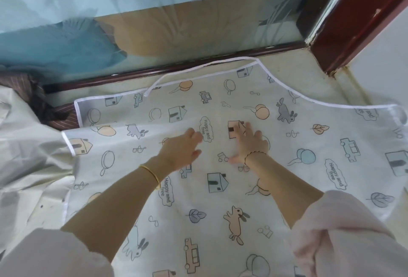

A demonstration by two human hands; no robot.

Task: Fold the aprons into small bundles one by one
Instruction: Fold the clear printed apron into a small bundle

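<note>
A thin white apron (220, 199) printed with houses, rabbits, balloons and "Happy and free" clouds lies spread flat in front of me, white piping along its edges. Its neck strap (198, 68) loops out at the far side. The left side of the apron is folded over, so a second layer (114, 109) shows beyond the fold. My left hand (183, 148) and my right hand (249, 142) lie side by side, palms down with fingers spread, pressing on the middle of the apron. Neither hand grips any cloth.
A dark wooden rail (176, 69) runs behind the apron, with a pale blue sheer curtain (88, 11) above it. A red-brown post (353, 23) stands at the right. Crumpled white cloth (28, 155) and a striped brown fabric (59, 117) lie at the left.
</note>
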